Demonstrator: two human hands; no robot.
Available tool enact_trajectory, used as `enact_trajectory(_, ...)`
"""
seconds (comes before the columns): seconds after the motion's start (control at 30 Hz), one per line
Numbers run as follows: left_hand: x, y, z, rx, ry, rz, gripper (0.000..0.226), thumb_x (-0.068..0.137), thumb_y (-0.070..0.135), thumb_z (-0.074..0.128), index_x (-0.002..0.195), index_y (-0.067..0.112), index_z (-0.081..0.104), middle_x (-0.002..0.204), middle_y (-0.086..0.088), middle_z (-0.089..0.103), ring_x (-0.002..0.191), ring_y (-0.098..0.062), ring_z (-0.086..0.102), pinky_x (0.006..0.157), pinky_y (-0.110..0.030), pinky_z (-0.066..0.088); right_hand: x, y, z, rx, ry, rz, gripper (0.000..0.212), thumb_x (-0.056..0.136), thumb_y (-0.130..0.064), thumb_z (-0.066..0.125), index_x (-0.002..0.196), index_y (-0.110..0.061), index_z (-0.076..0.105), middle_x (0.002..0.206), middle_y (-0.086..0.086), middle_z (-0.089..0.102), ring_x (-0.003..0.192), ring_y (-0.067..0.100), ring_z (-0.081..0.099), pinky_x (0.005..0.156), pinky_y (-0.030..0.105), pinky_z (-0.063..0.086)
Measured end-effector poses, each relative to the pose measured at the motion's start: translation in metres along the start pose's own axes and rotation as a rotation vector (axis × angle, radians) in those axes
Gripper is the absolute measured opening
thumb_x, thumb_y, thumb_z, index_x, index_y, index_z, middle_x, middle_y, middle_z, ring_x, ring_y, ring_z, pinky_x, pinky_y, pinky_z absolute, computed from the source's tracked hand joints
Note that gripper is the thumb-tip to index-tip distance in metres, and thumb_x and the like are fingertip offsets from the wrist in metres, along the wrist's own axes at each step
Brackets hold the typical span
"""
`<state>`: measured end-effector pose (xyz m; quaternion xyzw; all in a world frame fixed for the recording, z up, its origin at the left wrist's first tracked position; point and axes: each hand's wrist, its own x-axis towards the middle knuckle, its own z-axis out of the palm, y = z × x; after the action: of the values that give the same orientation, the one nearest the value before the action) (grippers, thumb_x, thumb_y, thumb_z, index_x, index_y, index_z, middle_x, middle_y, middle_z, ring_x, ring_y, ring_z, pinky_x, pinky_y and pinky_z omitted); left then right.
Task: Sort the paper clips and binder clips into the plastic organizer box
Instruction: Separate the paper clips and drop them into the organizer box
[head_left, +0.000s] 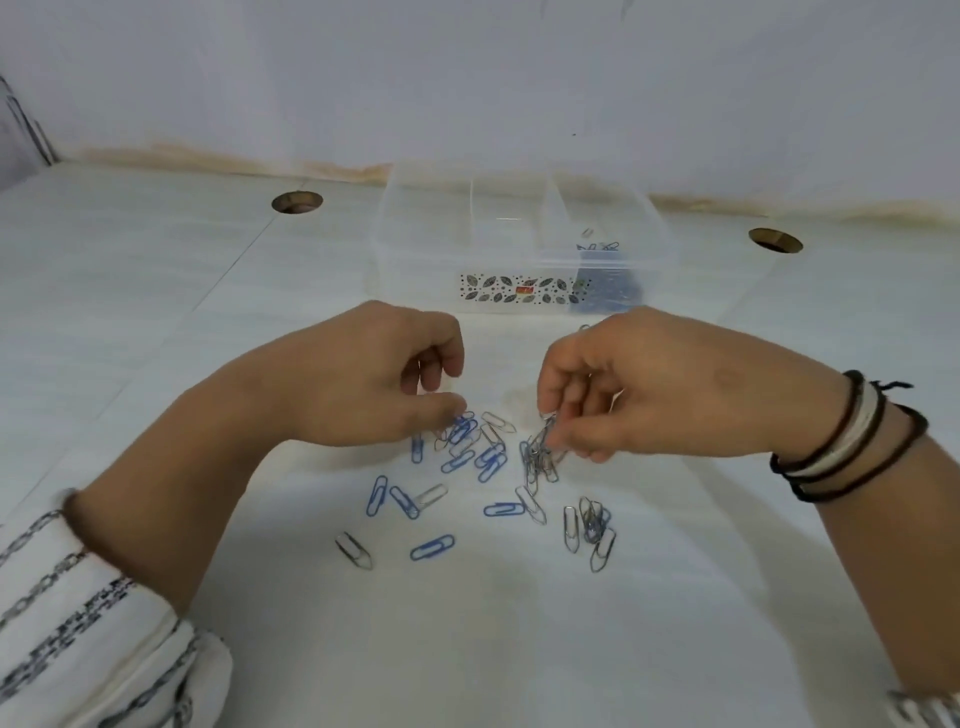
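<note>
On the white surface (675, 597), the right hand (649, 384) pinches tangled silver clips (540, 452); the left hand (374, 374), curled, touches blue clips (462, 431). Best lifted slowly, shaking strays free.

left hand (384, 374) curled, right hand (644, 384) pinching

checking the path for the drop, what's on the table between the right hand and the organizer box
In the head view, the stretch from the right hand to the plastic organizer box is nearly bare white table; one small silver paper clip peeks out beside the knuckles.
</note>
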<state>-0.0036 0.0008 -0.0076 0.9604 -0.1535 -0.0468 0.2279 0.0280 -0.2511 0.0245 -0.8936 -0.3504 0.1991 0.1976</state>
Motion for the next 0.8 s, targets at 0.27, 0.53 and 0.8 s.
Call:
enact_trajectory(0.27, 0.007, 0.002, 0.008, 0.075, -0.138, 0.031, 0.044, 0.084, 0.053, 0.076, 0.124, 0.037, 0.070, 0.110, 0.017, 0.060, 0.099, -0.002, 0.059, 0.089, -0.027, 0.052, 0.013, -0.004, 0.025, -0.335, -0.037, -0.122, 0.047, 0.082, -0.058, 0.072, 0.116, -0.025, 0.070, 0.100, -0.010, 0.062, 0.086, 0.004, 0.060, 0.082, 0.032, 0.054)
enact_trajectory(0.53, 0.010, -0.002, 0.015, -0.076, -0.085, 0.062, 0.018, 0.088, 0.020, 0.079, 0.104, 0.029, 0.081, 0.089, 0.010, 0.077, 0.080, -0.008, 0.073, 0.075, -0.021, 0.057, 0.018, -0.007, 0.035, -0.330, 0.047, -0.227, 0.009, 0.090, -0.027, 0.063, 0.096, -0.027, 0.070, 0.086, -0.010, 0.066, 0.076, 0.005, 0.058, 0.076, 0.027, 0.051)
enact_trajectory(0.8, 0.010, 0.004, 0.012, -0.362, 0.128, 0.012, 0.013, 0.086, 0.015, 0.081, 0.095, 0.024, 0.083, 0.081, 0.009, 0.080, 0.069, 0.000, 0.070, 0.067, -0.011, 0.052, 0.012, 0.000, 0.015, -0.009, 0.194, -0.154, 0.007, 0.083, -0.018, 0.074, 0.086, -0.024, 0.074, 0.066, -0.012, 0.069, 0.060, -0.001, 0.064, 0.061, 0.010, 0.051)
